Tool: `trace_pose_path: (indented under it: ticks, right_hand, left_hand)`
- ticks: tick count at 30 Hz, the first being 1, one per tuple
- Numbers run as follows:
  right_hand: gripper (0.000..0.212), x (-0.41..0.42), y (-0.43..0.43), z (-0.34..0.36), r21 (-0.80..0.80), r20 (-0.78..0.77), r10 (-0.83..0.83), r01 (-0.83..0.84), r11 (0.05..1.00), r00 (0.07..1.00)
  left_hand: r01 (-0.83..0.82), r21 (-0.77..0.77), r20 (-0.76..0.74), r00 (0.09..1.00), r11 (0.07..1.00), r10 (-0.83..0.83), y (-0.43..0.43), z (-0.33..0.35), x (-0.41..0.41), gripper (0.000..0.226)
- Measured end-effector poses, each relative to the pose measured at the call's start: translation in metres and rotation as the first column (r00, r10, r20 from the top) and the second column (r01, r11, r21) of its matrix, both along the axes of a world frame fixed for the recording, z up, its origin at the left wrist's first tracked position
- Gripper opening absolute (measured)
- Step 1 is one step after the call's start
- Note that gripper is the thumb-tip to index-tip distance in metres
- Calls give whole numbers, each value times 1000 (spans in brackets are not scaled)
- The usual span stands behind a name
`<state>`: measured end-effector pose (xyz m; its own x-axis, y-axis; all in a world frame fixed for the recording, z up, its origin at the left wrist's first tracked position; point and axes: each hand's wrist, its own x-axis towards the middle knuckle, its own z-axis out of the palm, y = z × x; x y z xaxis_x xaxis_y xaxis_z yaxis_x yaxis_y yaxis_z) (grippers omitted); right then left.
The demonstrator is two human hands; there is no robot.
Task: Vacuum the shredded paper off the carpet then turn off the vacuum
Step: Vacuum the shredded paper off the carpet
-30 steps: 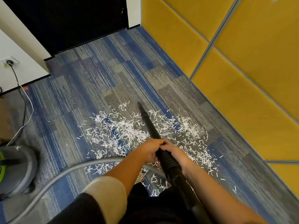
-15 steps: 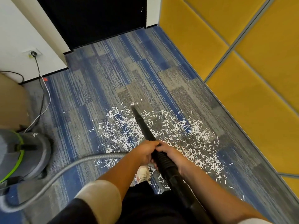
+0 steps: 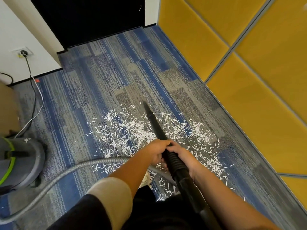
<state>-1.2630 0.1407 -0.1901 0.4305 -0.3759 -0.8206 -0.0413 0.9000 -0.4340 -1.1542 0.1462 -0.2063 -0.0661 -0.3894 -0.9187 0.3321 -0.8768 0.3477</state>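
Wand (image 3: 156, 127) farther forward, tip at edge of shredded paper (image 3: 129, 130); left hand (image 3: 155, 152), right hand (image 3: 181, 156) tight around it.

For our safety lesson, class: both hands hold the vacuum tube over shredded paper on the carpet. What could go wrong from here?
1. The grey hose loops across the carpet near the person's shoe; a step back could catch it.
2. The cord trails from the wall socket toward the vacuum; dragging the vacuum could tug the plug.
3. Some shredded paper lies by the shoe, behind the tube's tip, and could be trodden in.
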Motion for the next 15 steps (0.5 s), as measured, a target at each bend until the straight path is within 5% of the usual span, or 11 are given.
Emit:
trace_pose_path:
  ticks: [6,15]
  right_hand:
    - [46,1,5,-9,28,-46,10,-9,1000,999]
    - [29,-32,5,1,-4,-53,-87,87,996,995]
  left_hand:
    - [42,27,19,999,999,-42,3,0,3,15]
    - [126,-11,-24,992,992,-126,-6,11,-31,24]
